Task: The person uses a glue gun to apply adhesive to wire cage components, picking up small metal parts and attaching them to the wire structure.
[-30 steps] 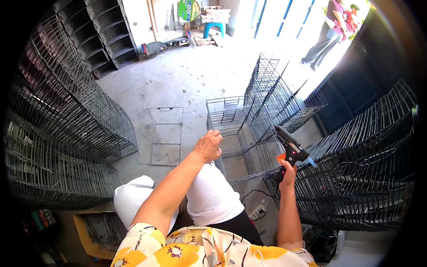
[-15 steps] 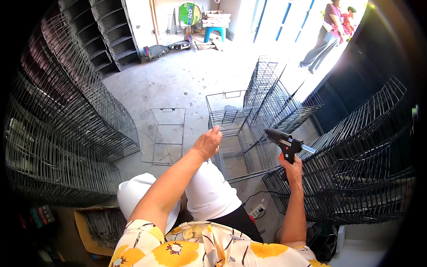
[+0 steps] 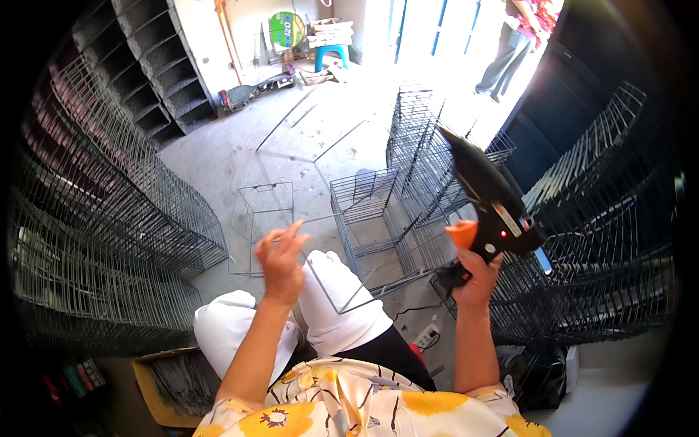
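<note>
My right hand (image 3: 477, 282) is wrapped round the grip of a black hot glue gun (image 3: 499, 207). The gun has an orange trigger, a small red light and a pale glue stick at its rear; its nozzle points up and away. My left hand (image 3: 282, 266) is raised over my left knee with fingers apart and partly curled. Close to its fingertips is a thin wire bar of a dark wire frame (image 3: 340, 311), which tilts over my right thigh; whether they touch I cannot tell. A smaller wire basket (image 3: 263, 188) stands on the floor beyond my left hand.
Stacks of wire racks rise at left (image 3: 138, 167) and right (image 3: 604, 240); more wire baskets (image 3: 415, 138) stand ahead. A power strip (image 3: 427, 336) and cord lie near my right leg. A yellow box (image 3: 149, 386) sits at lower left. Near the bright doorway stands a person (image 3: 510, 58).
My left hand has moved left and its fingers have spread. The glue gun has come up closer, its nozzle turned upward. The wire frame now tilts over my thigh.
</note>
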Demonstrator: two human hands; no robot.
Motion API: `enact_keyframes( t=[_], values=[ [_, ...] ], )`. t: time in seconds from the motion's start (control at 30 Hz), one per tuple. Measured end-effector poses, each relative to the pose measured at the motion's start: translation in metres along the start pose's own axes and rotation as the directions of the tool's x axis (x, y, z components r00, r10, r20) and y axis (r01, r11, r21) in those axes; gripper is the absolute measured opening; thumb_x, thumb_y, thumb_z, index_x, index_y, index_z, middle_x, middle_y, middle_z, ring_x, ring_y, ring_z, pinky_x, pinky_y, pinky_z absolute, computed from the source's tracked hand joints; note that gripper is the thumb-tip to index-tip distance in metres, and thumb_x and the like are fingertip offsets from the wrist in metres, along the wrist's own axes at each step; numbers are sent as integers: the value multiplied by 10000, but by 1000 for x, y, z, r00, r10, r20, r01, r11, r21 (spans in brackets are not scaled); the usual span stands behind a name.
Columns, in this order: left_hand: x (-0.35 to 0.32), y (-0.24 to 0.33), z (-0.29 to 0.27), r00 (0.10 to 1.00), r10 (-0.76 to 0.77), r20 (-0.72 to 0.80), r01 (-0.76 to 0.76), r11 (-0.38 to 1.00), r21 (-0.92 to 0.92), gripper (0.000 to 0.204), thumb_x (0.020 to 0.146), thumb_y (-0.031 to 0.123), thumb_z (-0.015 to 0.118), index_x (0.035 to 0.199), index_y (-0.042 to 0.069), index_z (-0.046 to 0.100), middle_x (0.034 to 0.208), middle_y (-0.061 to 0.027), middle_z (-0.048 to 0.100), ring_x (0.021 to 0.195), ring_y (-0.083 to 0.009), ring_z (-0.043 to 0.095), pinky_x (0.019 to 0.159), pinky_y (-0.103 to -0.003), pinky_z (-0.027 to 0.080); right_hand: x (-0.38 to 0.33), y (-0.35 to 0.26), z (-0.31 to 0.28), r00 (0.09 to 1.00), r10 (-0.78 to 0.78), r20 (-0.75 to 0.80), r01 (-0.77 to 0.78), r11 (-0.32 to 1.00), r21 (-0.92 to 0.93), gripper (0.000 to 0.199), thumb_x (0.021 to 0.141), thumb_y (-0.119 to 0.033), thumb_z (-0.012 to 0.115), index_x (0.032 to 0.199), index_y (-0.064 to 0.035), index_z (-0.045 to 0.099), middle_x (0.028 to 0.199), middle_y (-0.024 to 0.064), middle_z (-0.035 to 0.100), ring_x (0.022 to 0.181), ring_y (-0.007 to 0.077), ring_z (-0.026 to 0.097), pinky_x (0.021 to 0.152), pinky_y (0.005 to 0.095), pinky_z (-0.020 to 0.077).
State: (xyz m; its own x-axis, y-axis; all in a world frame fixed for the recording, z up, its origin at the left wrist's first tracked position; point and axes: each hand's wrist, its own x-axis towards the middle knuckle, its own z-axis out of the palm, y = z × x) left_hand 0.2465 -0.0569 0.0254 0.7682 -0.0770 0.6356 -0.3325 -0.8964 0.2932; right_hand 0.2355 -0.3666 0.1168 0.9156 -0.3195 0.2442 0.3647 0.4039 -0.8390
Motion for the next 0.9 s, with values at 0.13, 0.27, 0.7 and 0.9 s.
enact_keyframes(
  t=[0.13, 0.27, 0.7, 0.9],
  values=[
    [-17, 16, -91, 991, -118, 57, 130, 945, -300, 556, 762, -53, 525, 1308, 45, 546, 1365, -129, 564, 1211, -264, 531, 1065, -443, 342, 5, -20, 64, 957, 124, 260, -123, 992, -19, 253, 753, -5, 704, 1000, 0, 653, 836, 22, 657, 677, 83, 593, 608, 225, 473],
    [-13, 87, -129, 906, -89, 413, 407, 446, -797, 689, 840, -41, 570, 1482, 50, 337, 1398, -184, 523, 1193, -229, 551, 1046, -389, 413, 6, -33, 136, 835, 117, 538, -110, 993, -45, 136, 798, -93, 693, 907, -31, 640, 738, -21, 594, 626, 50, 508, 555, 221, 406],
    [-22, 87, -127, 847, -514, 138, 435, 519, -736, 217, 1001, 132, 499, 1168, -2, 533, 713, -22, 540, 598, -84, 481, 571, -250, 408, -41, -25, 237, 596, 37, 802, -36, 999, -20, 214, 780, -128, 631, 935, 15, 591, 774, 113, 550, 703, 151, 526, 699, 300, 447],
    [-45, 44, -177, 705, -574, 417, 456, -83, -886, 271, 1004, 128, 518, 1251, 19, 535, 750, -9, 508, 605, -50, 469, 549, -194, 431, -34, -19, 177, 736, 85, 671, -90, 996, -27, 511, 822, -17, 569, 1321, 83, 513, 1253, 179, 625, 1102, 185, 604, 972, 319, 467]
  ],
)
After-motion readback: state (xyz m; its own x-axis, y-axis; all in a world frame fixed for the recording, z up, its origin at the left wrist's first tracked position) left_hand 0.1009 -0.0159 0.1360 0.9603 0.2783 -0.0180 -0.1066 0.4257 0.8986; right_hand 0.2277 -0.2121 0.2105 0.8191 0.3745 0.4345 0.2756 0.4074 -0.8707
